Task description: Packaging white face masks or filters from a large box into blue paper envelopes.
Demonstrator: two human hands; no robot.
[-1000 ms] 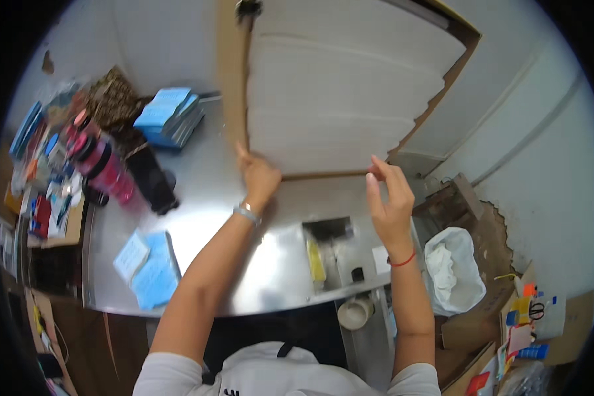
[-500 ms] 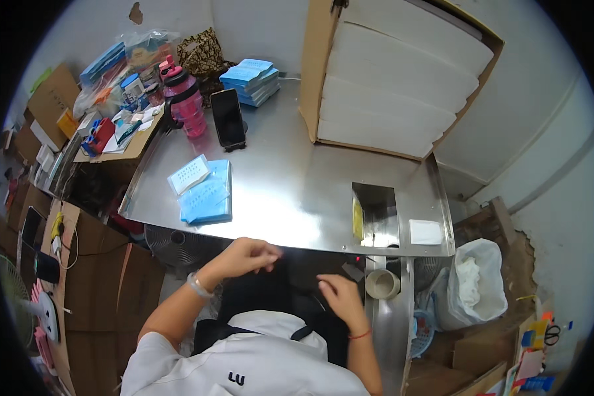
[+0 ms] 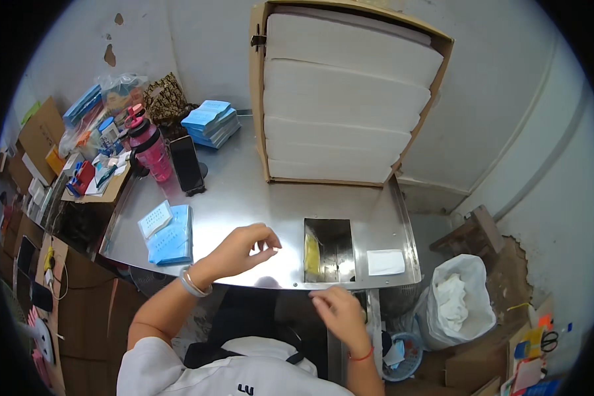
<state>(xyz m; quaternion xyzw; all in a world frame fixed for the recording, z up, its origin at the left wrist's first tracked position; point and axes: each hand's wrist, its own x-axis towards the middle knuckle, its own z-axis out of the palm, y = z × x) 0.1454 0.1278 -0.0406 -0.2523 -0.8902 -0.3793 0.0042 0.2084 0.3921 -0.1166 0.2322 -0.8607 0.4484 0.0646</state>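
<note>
You face a pale grey plastered wall with patches of chipped plaster at the upper left. A steel table stands against it, its sheet top reflecting bright, even light. To your right, another whitish wall meets a broken, rubble-strewn floor edge. To your left, brown cardboard boxes and cluttered shelving crowd the dim floor.
</note>
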